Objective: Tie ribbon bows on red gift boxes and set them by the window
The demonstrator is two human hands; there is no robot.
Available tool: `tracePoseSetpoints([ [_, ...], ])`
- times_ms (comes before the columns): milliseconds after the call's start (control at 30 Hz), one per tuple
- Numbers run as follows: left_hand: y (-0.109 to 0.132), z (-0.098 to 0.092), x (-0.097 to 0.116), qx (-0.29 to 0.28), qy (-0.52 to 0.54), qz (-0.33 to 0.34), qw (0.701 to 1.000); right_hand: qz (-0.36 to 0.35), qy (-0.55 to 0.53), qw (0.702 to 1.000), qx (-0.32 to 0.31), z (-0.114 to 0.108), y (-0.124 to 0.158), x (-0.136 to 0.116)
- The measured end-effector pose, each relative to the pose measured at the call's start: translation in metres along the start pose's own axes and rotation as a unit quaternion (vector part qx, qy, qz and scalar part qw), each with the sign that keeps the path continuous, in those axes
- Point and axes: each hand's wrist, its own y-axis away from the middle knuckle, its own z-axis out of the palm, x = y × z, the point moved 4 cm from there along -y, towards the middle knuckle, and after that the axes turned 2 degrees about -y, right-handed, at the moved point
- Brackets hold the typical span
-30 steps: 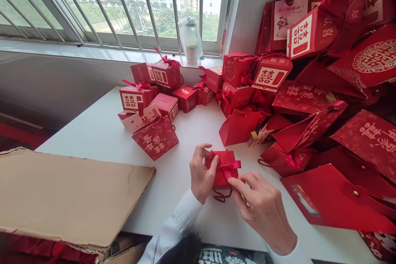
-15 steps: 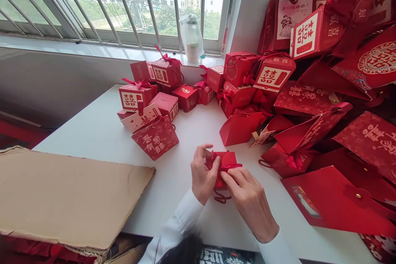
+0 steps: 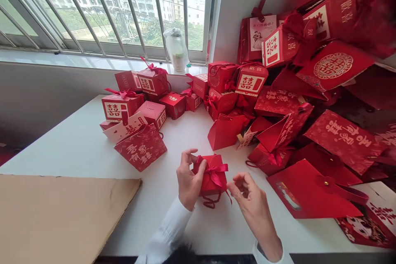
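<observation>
On the white table (image 3: 68, 152), the left hand (image 3: 188, 179) holds a small red paper gift box (image 3: 210, 183) near the middle, the right hand (image 3: 252, 200) hangs open just beside it, and the red satin ribbon bow (image 3: 215, 172) looks tied, needing only a small tidy.

The white tabletop (image 3: 71, 144) carries a flattened brown cardboard sheet (image 3: 58, 218) at its near left, a cluster of ribbon-tied red gift boxes (image 3: 153, 81) beneath the window, and red paper gift bags (image 3: 140, 147) spread among them and heaped toward the right.
</observation>
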Motion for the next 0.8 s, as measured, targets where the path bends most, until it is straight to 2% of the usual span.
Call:
tracePoseSetpoints([
  [67, -0.001, 0.0, -0.001, 0.002, -0.005, 0.007, 1.0, 0.039, -0.064, 0.997, -0.028, 0.01, 0.002, 0.01],
  [167, -0.001, 0.001, -0.002, 0.003, -0.011, 0.02, 1.0, 0.078, -0.154, 0.984, -0.037, 0.022, 0.005, 0.019],
  [367, -0.001, -0.001, 0.001, 0.002, -0.026, 0.036, 0.999, 0.108, -0.305, 0.945, -0.051, 0.032, 0.01, 0.018],
  [467, 0.0, -0.003, 0.003, 0.007, -0.039, 0.038, 0.998, 0.102, -0.312, 0.943, -0.052, 0.032, 0.013, 0.017],
  [700, 0.003, -0.004, 0.004, 0.013, -0.033, 0.031, 0.999, 0.089, -0.244, 0.965, -0.035, 0.031, 0.02, 0.029],
  [800, 0.002, -0.003, 0.004, 0.01, -0.029, 0.034, 0.999, 0.083, -0.221, 0.97, -0.058, 0.025, 0.02, 0.032],
])
